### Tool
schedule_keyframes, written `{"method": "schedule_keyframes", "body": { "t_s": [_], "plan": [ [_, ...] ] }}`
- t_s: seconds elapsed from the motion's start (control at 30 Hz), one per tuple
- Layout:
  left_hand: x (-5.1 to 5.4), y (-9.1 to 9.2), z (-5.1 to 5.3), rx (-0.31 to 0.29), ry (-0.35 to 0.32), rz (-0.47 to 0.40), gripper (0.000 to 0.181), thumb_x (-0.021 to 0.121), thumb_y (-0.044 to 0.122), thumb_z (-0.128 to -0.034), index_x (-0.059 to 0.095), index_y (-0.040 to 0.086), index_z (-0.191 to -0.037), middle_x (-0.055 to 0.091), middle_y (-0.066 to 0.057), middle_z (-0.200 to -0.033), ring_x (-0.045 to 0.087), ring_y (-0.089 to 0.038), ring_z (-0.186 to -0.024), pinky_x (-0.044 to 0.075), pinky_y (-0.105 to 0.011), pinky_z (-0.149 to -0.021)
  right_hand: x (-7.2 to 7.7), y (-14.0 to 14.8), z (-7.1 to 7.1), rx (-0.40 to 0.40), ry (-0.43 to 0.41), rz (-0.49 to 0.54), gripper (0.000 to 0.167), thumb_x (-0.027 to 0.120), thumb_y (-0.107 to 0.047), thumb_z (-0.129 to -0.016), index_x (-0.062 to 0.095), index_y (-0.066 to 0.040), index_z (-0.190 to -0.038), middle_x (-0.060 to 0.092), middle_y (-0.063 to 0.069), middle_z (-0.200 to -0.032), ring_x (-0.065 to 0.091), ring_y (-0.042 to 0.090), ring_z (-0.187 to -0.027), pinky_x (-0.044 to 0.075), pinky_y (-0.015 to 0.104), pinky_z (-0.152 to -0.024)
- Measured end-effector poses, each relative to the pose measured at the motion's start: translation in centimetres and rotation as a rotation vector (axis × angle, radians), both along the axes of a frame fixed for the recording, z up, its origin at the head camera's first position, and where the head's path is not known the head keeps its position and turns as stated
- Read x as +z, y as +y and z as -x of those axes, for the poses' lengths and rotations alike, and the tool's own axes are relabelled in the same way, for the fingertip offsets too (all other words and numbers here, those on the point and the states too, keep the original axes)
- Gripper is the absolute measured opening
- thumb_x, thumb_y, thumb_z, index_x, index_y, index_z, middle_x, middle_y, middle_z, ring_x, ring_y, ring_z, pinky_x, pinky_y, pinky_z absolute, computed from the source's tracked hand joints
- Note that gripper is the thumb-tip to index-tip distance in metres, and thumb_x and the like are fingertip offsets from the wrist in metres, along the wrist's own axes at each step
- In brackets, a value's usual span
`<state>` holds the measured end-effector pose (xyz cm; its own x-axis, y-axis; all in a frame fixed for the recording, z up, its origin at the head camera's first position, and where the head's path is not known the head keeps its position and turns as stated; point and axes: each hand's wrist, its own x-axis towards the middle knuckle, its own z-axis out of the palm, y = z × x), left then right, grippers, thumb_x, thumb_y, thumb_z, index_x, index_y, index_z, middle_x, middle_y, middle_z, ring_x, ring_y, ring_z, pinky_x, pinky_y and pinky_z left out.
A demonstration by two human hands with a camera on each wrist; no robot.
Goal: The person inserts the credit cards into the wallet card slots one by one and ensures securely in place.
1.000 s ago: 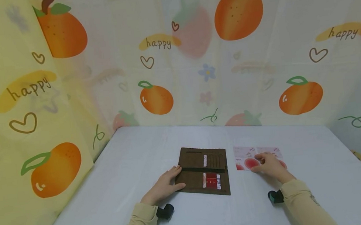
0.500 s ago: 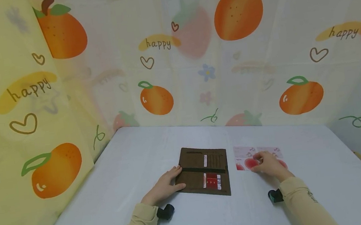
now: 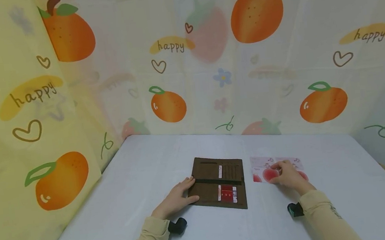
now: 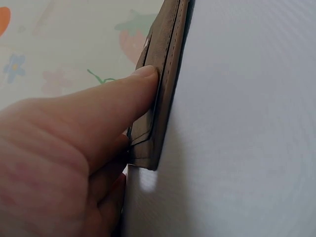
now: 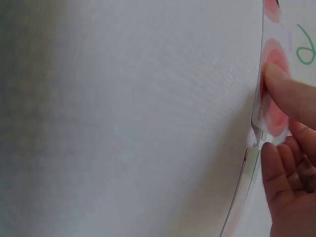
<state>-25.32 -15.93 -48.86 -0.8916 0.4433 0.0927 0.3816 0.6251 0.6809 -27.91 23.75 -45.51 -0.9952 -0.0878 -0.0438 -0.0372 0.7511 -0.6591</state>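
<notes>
A brown bifold wallet (image 3: 208, 200) lies unfolded on the table, with slim cards showing in its slots and a red card (image 3: 227, 193) in the near half. My left hand (image 3: 174, 200) rests at its left edge; the thumb (image 4: 140, 86) lies straight on the wallet's surface. To the right are several pink-and-white cards (image 3: 262, 161) printed with fruit, set close together. Over the near ones is my right hand (image 3: 289, 176), its thumb (image 5: 286, 94) and index finger pinching a card (image 5: 277, 49) with a round pink print. The hand hides part of the cards.
A white cloth covers the table (image 3: 146, 153). Fruit-printed curtains (image 3: 204, 95) hang behind it and along the left side. A black wrist camera (image 3: 177, 226) sits on the left wrist, and another camera (image 3: 295, 209) on the right.
Both hands, the wallet and the cards keep their places. Only the head view has shifted very slightly.
</notes>
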Motion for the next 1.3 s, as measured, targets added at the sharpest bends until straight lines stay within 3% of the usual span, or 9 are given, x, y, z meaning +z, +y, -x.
{"method": "schedule_keyframes", "body": {
  "t_s": [0.13,0.43,0.57,0.7,0.83,0.97,1.13,1.3],
  "plan": [
    [0.0,0.0,0.0,0.008,-0.003,0.011,0.069,0.063,0.038,-0.0873,0.038,0.001,-0.14,0.029,-0.011,-0.148,0.021,-0.031,-0.136,0.017,-0.051,-0.107,0.2,0.1,-0.1,-0.028,0.002,0.03,0.035,0.07,-0.005,-0.08,0.058,0.008,-0.111,0.043,0.02,-0.103,0.041,0.033,-0.092,0.044,0.037,-0.075],
    [-0.2,0.0,0.1,0.001,0.008,0.019,0.069,0.063,0.037,-0.0875,0.038,0.0,-0.14,0.03,-0.011,-0.147,0.021,-0.03,-0.136,0.017,-0.05,-0.108,0.3,0.4,-0.3,-0.012,0.03,0.065,0.028,0.068,0.0,-0.081,0.057,0.006,-0.107,0.05,0.018,-0.094,0.047,0.03,-0.085,0.048,0.03,-0.061],
    [-0.4,-0.1,0.2,-0.007,0.018,0.017,0.069,0.063,0.037,-0.0876,0.038,-0.001,-0.139,0.03,-0.012,-0.147,0.022,-0.03,-0.136,0.017,-0.05,-0.108,0.3,0.5,-0.4,-0.024,0.017,0.089,0.022,0.063,0.002,-0.084,0.057,0.003,-0.106,0.052,0.018,-0.093,0.051,0.026,-0.078,0.05,0.03,-0.06],
    [-0.3,-0.1,0.3,-0.01,0.016,0.014,0.069,0.062,0.037,-0.0876,0.038,-0.001,-0.139,0.03,-0.013,-0.147,0.022,-0.031,-0.136,0.018,-0.05,-0.107,0.4,0.8,-0.1,-0.038,0.032,0.118,0.022,0.06,-0.001,-0.087,0.056,0.003,-0.108,0.053,0.02,-0.097,0.052,0.028,-0.081,0.05,0.031,-0.061],
    [-0.4,-0.1,0.4,-0.007,0.014,0.016,0.07,0.062,0.039,-0.0874,0.037,-0.001,-0.14,0.029,-0.012,-0.147,0.021,-0.03,-0.136,0.018,-0.051,-0.107,1.1,0.2,0.0,-0.032,0.046,0.186,0.028,0.058,-0.007,-0.09,0.052,0.006,-0.115,0.053,0.022,-0.101,0.058,0.03,-0.087,0.05,0.031,-0.066],
    [-0.5,-0.2,0.4,-0.002,0.018,0.023,0.07,0.062,0.039,-0.0873,0.038,0.0,-0.14,0.03,-0.011,-0.147,0.021,-0.03,-0.136,0.018,-0.051,-0.107,1.4,-1.5,0.1,-0.048,0.005,0.321,0.033,0.055,-0.006,-0.092,0.048,0.01,-0.12,0.05,0.019,-0.101,0.062,0.023,-0.08,0.05,0.027,-0.061],
    [-0.5,-0.2,0.4,-0.003,0.017,0.025,0.069,0.063,0.038,-0.0873,0.038,-0.001,-0.139,0.03,-0.012,-0.147,0.021,-0.031,-0.136,0.019,-0.051,-0.107,1.0,-4.1,0.6,-0.079,-0.004,0.456,0.032,0.057,0.002,-0.089,0.049,0.014,-0.118,0.05,0.015,-0.09,0.058,0.016,-0.072,0.054,0.031,-0.071],
    [-0.4,-0.2,0.4,-0.01,0.026,0.039,0.069,0.062,0.038,-0.088,0.037,-0.001,-0.14,0.03,-0.012,-0.147,0.021,-0.03,-0.136,0.019,-0.05,-0.107,0.6,-6.0,0.9,-0.105,0.019,0.513,0.03,0.06,0.004,-0.087,0.051,0.017,-0.112,0.053,0.011,-0.08,0.059,0.014,-0.066,0.055,0.032,-0.068]
  ]
}}
